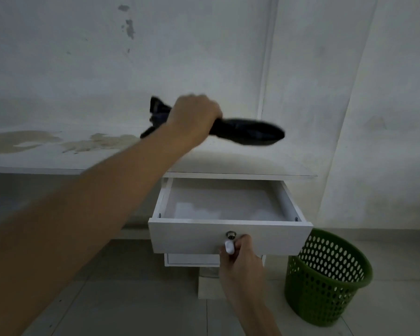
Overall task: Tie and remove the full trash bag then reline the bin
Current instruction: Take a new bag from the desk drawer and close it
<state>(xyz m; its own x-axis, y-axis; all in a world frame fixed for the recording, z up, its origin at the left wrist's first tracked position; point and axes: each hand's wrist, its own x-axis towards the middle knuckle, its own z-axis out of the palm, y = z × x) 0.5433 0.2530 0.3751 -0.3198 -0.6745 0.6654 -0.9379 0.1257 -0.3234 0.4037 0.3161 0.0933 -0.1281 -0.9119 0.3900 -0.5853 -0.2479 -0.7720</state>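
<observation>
Head view. Left hand (194,115) is raised over the worktop (58,156), fist clamped round the middle of a folded black trash bag (247,133); one end of the bag sticks out past the thumb side, the bulkier end juts right, both clear of the worktop surface. The bag is motion-blurred, so its exact fold cannot be told.

Right hand (238,253) is low, fingers closed on the white handle (229,247) at the front of the drawer (228,236), just below a small round lock (231,234). The drawer stands pulled out from under the worktop's right end; its inside looks bare, though pale patches on the bottom are unclear.

Green perforated bin (325,277) stands on the floor (136,299) right of the drawer unit, near the wall. No liner shows on its rim or through its holes, and no full bag is in view.

Judgement: tying and removal seem done, and the step in hand is fetching a fresh liner from the drawer. Next move likely calls for pushing the drawer shut with the right hand, then both hands shaking the bag open, finding its mouth and stretching it over the bin's rim. The bin is light, so it may tip or slide while the bag is fitted
</observation>
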